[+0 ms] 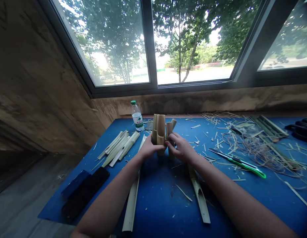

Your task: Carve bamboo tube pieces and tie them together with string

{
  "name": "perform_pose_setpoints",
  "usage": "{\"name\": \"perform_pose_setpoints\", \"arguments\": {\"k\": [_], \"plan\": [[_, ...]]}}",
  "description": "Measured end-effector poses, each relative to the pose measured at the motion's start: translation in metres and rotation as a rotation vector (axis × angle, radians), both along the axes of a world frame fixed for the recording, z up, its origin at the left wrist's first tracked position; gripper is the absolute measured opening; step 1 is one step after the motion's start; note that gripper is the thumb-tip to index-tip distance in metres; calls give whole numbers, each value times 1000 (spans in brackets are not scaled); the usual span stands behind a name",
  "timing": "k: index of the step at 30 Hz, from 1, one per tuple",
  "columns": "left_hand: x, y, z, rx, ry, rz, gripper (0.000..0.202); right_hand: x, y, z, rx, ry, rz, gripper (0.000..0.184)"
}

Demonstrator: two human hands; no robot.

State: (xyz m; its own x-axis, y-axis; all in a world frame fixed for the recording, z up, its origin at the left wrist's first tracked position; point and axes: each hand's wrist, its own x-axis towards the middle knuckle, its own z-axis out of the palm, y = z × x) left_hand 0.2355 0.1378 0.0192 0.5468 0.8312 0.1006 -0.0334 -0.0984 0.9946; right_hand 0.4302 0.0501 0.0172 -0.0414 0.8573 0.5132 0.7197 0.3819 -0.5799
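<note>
Both my hands hold a small bundle of upright split bamboo pieces (160,130) standing on the blue table (158,205). My left hand (150,149) wraps around the bundle's left side, fingers closed on it. Closed around the right-hand pieces, my right hand (181,148) grips the bundle's right side. A long bamboo strip (131,205) lies under my left forearm. Under my right forearm sits a shorter split bamboo piece (200,198).
A pile of split bamboo slats (120,147) lies left. A water bottle (137,116) stands at the back. A green utility knife (239,162) and bamboo shavings (257,148) lie right. Two dark cases (85,191) sit at the near left edge; black scissors (301,129) far right.
</note>
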Motion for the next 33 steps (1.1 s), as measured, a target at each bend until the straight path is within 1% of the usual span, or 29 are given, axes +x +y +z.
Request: {"name": "perform_pose_setpoints", "arguments": {"k": [5,10,14,20,23,28,33], "plan": [[-2,-1,2,25,-37,25,73,6,0,6,72,-35,-12,17],[-4,-1,5,34,-58,-20,76,11,-3,9,58,-139,47,16],[-4,2,4,23,-61,-21,76,11,-3,9,47,-184,44,14],[-5,6,2,-4,-31,-24,72,6,-1,4,49,-184,53,10],[-6,5,4,-10,-16,-17,73,6,0,2,66,-200,62,10],[-6,5,5,-16,8,-33,74,8,1,2,89,-232,32,17],[-5,6,5,-8,5,-46,72,9,0,3,137,-241,36,11]]}}
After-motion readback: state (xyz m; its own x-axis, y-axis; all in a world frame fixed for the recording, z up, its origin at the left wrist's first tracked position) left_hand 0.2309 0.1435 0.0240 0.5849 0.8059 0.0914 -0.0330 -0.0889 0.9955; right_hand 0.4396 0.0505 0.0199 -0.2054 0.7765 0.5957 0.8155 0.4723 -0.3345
